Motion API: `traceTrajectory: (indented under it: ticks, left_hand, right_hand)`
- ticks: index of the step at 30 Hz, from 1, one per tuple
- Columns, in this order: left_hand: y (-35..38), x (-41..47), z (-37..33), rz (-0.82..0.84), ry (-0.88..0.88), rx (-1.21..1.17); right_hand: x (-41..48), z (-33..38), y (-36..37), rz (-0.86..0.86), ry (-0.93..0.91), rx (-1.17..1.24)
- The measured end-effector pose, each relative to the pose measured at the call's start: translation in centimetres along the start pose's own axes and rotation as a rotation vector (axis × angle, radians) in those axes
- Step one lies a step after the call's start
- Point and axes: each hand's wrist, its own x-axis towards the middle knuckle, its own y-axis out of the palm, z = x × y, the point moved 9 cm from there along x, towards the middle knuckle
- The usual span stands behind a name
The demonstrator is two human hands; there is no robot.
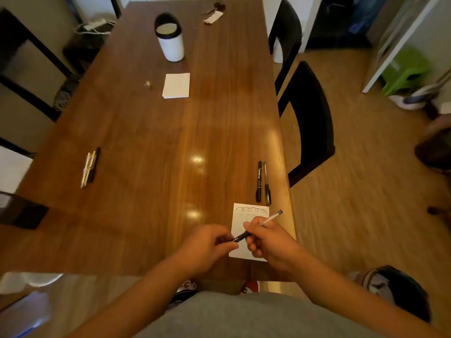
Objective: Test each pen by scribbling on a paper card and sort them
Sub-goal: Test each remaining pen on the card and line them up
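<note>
My right hand (264, 239) grips a clear-barrelled pen (271, 218) with a black grip, held slanted above a white paper card (240, 222) that bears a row of loops. My left hand (207, 242) pinches the pen's cap end (229, 240) at the lower left. Two black pens (262, 182) lie side by side just beyond the card near the table's right edge. A group of several pens (90, 167) lies on the left side of the wooden table (158, 142).
A white stack of cards (176, 85) and a white cup with a black rim (169, 37) stand farther back. Small items (213, 13) lie at the far end. Black chairs (310, 118) stand along the right side.
</note>
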Motion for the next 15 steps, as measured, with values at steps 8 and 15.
traceTrajectory:
  ticks: [8, 15]
  left_hand:
    - [-0.2, 1.3, -2.0, 0.127, 0.009, -0.262]
    - [-1.1, 2.4, -3.0, 0.306, 0.010, -0.436]
  right_hand:
    - [-0.8, 2.7, -1.2, 0.072, -0.051, 0.026]
    - [-0.8, 4.7, -0.9, 0.102, -0.077, 0.089]
